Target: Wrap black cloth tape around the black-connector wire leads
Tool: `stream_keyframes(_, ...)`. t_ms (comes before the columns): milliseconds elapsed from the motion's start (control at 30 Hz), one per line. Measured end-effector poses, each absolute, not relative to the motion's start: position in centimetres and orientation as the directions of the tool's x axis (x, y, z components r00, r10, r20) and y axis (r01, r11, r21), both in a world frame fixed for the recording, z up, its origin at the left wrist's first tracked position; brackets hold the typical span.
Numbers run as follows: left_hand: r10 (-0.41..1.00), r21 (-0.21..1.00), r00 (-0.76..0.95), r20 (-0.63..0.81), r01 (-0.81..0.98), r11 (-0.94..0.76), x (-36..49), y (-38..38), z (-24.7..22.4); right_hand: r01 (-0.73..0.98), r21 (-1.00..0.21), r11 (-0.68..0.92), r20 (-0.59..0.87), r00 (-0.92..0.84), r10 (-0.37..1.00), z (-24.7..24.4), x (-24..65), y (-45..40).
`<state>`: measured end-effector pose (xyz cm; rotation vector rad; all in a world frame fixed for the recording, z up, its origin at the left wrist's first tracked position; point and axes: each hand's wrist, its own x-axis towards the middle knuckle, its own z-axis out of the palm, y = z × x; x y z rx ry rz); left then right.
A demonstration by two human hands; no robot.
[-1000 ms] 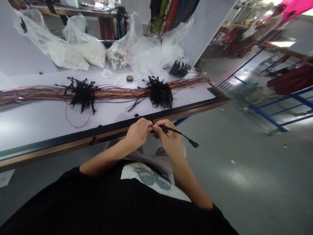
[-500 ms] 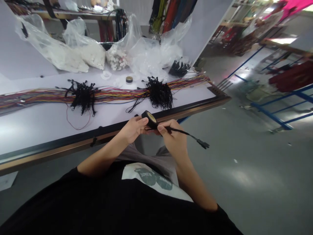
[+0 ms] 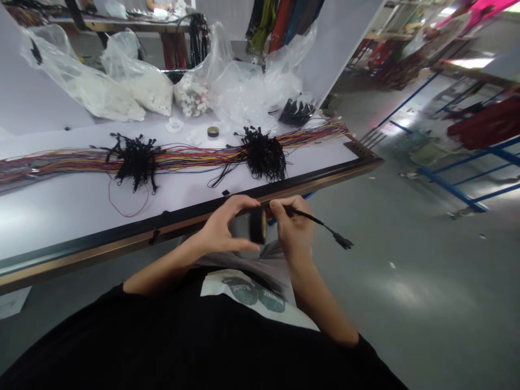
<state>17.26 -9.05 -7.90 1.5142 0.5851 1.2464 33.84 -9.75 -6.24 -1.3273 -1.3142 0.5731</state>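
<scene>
Watching through the head camera, I see a black connector cluster [image 3: 136,160] across colored wires [image 3: 199,157], back from the worktop's [image 3: 182,189] near edge. In front of that edge, my left hand [image 3: 217,230] curves wide around a blurred black tape roll [image 3: 257,225]; whether it grips, I cannot tell. Just beside it, my right hand [image 3: 298,233] pinches a black cable [image 3: 314,219], plug end [image 3: 343,241] trailing rightward.

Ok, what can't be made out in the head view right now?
Head view:
Thin black cable: inner end, hidden by the right hand.
Round black tape roll: surface detail, blurred.
Long multicoloured wire bundle: left end, cut off by the picture's edge.
White contents of the leftmost clear plastic bag: shapes, too small.
</scene>
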Motion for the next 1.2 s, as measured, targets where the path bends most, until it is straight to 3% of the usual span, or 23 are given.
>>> stream_keyframes(100,0.772,0.847,0.403,0.491,-0.015,-0.531,17.0,-9.2,-7.8,0.449,-0.836,0.314,0.432,0.187,0.882,-5.5,34.2,-10.1)
stream_keyframes(200,0.867,0.864,0.234,0.44,0.152,-0.48,17.6,-8.8,-7.7,0.466,-0.794,0.391,0.472,0.068,0.879,-5.2,34.3,-10.5)
stream_keyframes(333,0.899,0.88,0.321,0.297,0.273,-0.388,18.6,-8.3,-7.1,0.498,-0.729,0.469,0.547,0.011,0.837,-5.6,34.1,-10.7)
stream_keyframes(433,0.885,0.816,0.322,0.337,0.369,-0.445,18.7,-8.2,-6.8,0.493,-0.735,0.465,0.564,0.064,0.823,-5.9,33.8,-10.7)
stream_keyframes(533,0.842,0.704,0.321,0.434,0.462,-0.539,18.4,-8.0,-6.9,0.43,-0.834,0.346,0.454,0.177,0.873,-6.1,33.5,-10.7)
stream_keyframes(667,0.849,0.667,0.285,0.444,0.528,-0.526,18.5,-8.0,-7.1,0.278,-0.936,0.214,0.244,0.078,0.966,-5.9,33.0,-10.7)
stream_keyframes(800,0.922,0.856,0.183,0.342,0.345,-0.386,18.8,-8.9,-7.0,0.276,-0.94,0.2,0.24,0.119,0.963,-6.0,32.8,-10.6)
stream_keyframes(900,0.986,0.993,0.13,0.107,0.041,-0.114,18.9,-9.4,-6.8,0.281,-0.935,0.216,0.264,0.147,0.953,-6.6,33.0,-10.4)
stream_keyframes(1033,0.954,0.943,0.268,-0.134,-0.261,0.206,18.5,-8.8,-6.6,0.269,-0.935,0.232,0.274,0.131,0.953,-7.5,33.3,-10.0)
stream_keyframes(1200,0.837,0.854,0.532,-0.13,-0.369,0.367,17.9,-7.4,-7.0,0.305,-0.925,0.227,0.269,0.105,0.957,-7.4,33.4,-10.0)
